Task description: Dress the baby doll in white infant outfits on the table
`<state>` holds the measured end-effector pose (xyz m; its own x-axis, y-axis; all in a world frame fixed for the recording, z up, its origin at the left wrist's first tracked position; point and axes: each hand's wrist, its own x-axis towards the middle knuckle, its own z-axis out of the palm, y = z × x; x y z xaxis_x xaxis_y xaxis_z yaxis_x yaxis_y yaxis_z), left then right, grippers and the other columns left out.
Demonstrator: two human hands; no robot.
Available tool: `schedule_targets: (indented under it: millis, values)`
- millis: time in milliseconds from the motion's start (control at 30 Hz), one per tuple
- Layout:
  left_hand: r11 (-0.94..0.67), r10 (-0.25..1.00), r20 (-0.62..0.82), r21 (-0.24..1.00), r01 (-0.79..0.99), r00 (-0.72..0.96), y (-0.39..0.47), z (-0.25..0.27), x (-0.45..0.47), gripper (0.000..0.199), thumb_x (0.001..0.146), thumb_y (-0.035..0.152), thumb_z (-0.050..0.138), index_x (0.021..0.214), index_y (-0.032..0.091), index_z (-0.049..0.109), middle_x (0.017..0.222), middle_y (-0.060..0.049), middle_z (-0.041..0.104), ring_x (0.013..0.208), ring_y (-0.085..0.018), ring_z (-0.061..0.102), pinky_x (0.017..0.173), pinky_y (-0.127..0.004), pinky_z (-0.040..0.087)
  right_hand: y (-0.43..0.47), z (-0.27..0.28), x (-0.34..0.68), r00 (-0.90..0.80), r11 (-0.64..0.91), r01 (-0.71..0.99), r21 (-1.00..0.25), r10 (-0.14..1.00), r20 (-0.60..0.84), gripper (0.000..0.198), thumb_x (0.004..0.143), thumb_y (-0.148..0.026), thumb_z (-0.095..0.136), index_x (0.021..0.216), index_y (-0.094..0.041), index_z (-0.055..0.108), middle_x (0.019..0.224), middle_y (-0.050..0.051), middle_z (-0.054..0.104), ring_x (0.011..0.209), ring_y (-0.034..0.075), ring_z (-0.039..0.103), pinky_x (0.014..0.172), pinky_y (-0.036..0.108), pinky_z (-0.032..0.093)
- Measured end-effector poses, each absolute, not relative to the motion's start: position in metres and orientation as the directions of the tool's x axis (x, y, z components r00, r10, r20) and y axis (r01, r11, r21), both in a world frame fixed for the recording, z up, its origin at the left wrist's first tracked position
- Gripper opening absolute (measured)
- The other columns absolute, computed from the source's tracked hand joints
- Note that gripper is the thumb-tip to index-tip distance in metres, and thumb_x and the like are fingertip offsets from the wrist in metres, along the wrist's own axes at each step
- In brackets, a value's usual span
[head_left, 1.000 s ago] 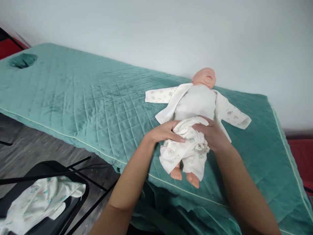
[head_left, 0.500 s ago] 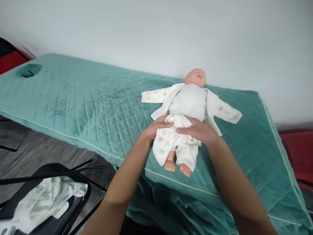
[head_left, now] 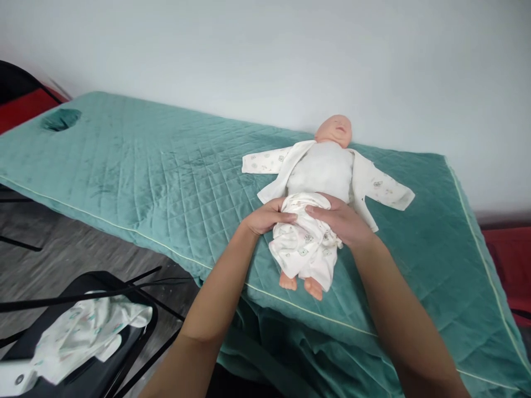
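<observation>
- The left hand (head_left: 267,218) pinched one side of the white printed pants (head_left: 309,240) near the waist.
- The right hand (head_left: 348,224) pinched the other side, its grip likewise closed on bunched cloth.
- The pants covered the legs of the doll (head_left: 321,171), which lay face-up on the green bed (head_left: 166,160).
- A white jacket (head_left: 384,189) spread open around its torso.

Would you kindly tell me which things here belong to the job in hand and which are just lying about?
In the job: printed white pants, held by left hand and right hand; doll; open white jacket; green bed.

Lying about: printed cloth; black chair.
</observation>
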<state>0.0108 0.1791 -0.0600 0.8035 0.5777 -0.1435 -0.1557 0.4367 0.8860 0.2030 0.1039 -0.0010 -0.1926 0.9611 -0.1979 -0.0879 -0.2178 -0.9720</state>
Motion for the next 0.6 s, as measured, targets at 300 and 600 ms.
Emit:
schedule_targets:
  millis: [300,600]
  values:
    - [0.456,0.620,-0.128,0.862,-0.222,0.774,0.1784,-0.0666,0.0108,0.058,0.059,0.049,0.090,0.097,0.008,0.075,0.081,-0.010,0.075,0.062,-0.015,0.066,0.060,-0.023,0.053,0.1092,0.0100,0.2123,-0.486,-0.109,0.292,-0.950,0.839,-0.246,0.060,0.071,-0.040,0.085,0.126,-0.025,0.069,0.115,0.003,0.074,0.107,0.028,0.068,0.091,0.042,0.057]
    - [0.380,0.570,-0.088,0.910,-0.167,0.817,0.1794,-0.0585,0.0091,0.066,0.050,0.052,0.093,0.098,0.009,0.076,0.083,-0.008,0.075,0.071,-0.016,0.065,0.066,-0.024,0.052,0.1024,0.0027,0.2113,-0.323,-0.236,-0.010,-0.972,0.920,-0.220,0.053,0.073,-0.035,0.084,0.121,-0.019,0.070,0.114,0.007,0.075,0.102,0.025,0.070,0.087,0.039,0.056]
